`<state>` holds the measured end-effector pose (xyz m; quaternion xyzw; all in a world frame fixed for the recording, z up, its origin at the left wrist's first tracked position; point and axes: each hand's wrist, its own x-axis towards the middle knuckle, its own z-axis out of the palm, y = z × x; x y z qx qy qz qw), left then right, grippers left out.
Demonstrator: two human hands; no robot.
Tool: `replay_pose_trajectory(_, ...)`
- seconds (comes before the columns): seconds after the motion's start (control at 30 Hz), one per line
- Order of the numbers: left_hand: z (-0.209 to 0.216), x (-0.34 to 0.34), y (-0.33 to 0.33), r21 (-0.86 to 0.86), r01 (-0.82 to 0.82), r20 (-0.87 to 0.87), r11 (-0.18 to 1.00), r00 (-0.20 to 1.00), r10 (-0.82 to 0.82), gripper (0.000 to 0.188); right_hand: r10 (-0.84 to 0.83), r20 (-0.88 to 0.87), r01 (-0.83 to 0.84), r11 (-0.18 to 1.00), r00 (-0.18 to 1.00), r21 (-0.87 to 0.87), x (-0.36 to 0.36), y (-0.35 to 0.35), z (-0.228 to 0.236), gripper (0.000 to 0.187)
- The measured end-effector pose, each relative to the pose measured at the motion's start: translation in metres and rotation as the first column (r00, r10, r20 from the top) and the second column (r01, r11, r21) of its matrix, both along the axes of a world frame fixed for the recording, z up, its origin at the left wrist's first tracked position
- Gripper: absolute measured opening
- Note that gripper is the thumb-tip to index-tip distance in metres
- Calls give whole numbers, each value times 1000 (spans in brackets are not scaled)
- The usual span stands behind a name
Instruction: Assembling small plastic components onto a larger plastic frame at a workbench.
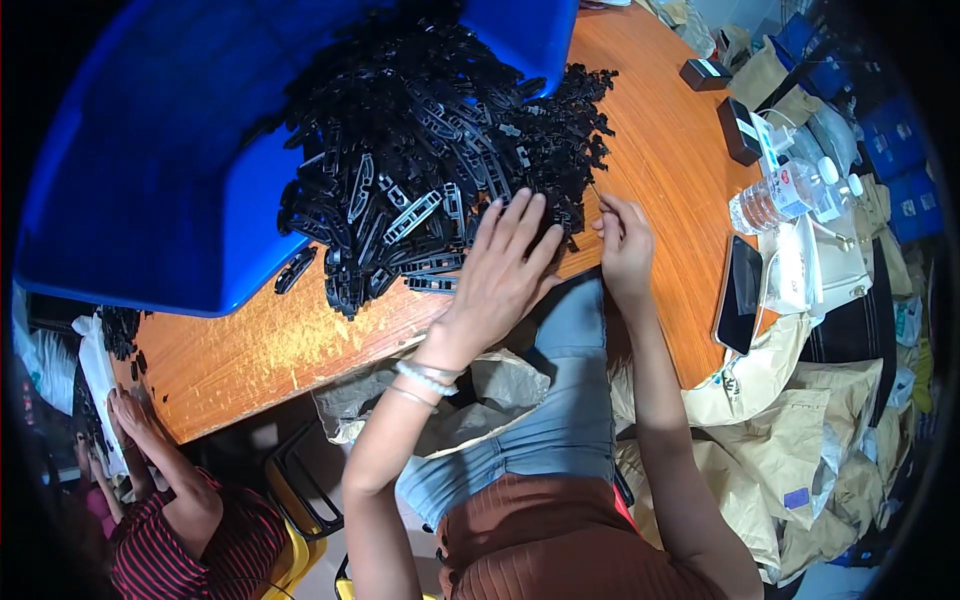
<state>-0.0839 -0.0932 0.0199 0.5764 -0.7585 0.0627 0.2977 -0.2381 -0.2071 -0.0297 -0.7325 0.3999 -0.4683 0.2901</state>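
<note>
A large heap of black plastic parts point(370, 200), many of them long slotted strips, spills from a tipped blue bin point(265, 190) onto the wooden table. My left hand point(505, 260) lies over the near right side of the heap, its fingers stretched out and touching the parts. Beside the heap's right edge, at the table's front, my right hand point(627, 250) is closed with thumb and fingertips together. Whatever is in that pinch is too small to make out. Smaller black pieces point(585, 120) are gathered along the heap's right side.
On the right of the table point(660, 150) are a phone point(740, 295), a water bottle point(780, 198), and two black boxes point(740, 132). An open bag point(480, 400) hangs below the front edge. Paper sacks point(750, 450) crowd the right. A co-worker in stripes point(200, 540) sits at left.
</note>
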Motion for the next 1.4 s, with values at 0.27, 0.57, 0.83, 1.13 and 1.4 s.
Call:
replay_pose_trajectory(0.27,-12,46,76,108,-258,-42,960,964,263,42,-68,-211,0,951,975,-309,-2,41,2,12)
replay_pose_trajectory(0.57,-12,42,76,137,-289,63,947,957,283,35,-113,-187,57,959,976,-279,4,47,-13,17)
replay_pose_trajectory(0.83,-13,26,90,343,-409,-659,845,536,527,22,-104,-40,98,987,994,-130,-4,46,-10,13)
replay_pose_trajectory(1.13,-7,3,113,390,35,-899,920,229,373,23,589,-74,-592,805,805,-34,15,103,61,16)
replay_pose_trajectory(1.4,7,-3,127,468,87,-880,879,139,455,20,648,-247,-688,711,721,-144,19,117,67,24)
